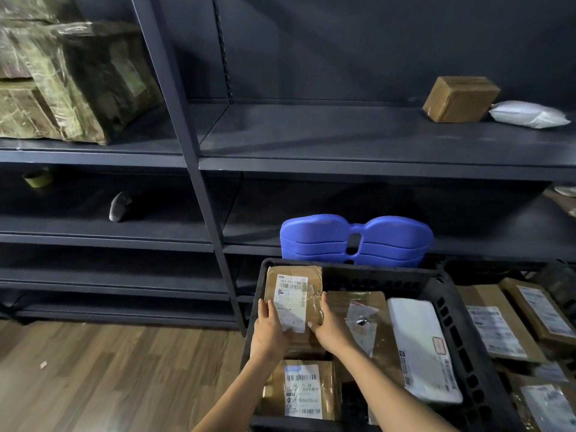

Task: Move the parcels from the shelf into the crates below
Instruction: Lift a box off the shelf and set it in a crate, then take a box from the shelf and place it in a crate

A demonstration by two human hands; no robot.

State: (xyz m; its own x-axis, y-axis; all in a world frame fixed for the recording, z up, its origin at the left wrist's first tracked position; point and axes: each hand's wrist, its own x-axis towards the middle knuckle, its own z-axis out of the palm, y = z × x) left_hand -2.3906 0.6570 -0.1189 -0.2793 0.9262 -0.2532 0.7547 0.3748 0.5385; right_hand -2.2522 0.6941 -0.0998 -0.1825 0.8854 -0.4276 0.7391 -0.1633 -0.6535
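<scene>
Both my hands hold a brown cardboard parcel (293, 286) with a white label, low inside the black crate (448, 310), at its far left corner. My left hand (268, 330) grips its left edge and my right hand (327, 325) its right edge. The crate also holds another labelled brown box (300, 389) near me, a flat brown parcel (364, 319) in the middle and a white mailer (420, 344) on the right. On the dark shelf (343, 135) above, a small brown box (459, 99) and a white poly bag (528, 114) lie at the far right.
Large plastic-wrapped boxes (71, 79) fill the upper left shelf bay. Stacked blue plastic stools (355, 240) stand behind the crate. More labelled parcels (511, 322) lie in a second crate at the right. A steel upright (187, 157) divides the bays. Wood floor (109, 378) spreads to the left.
</scene>
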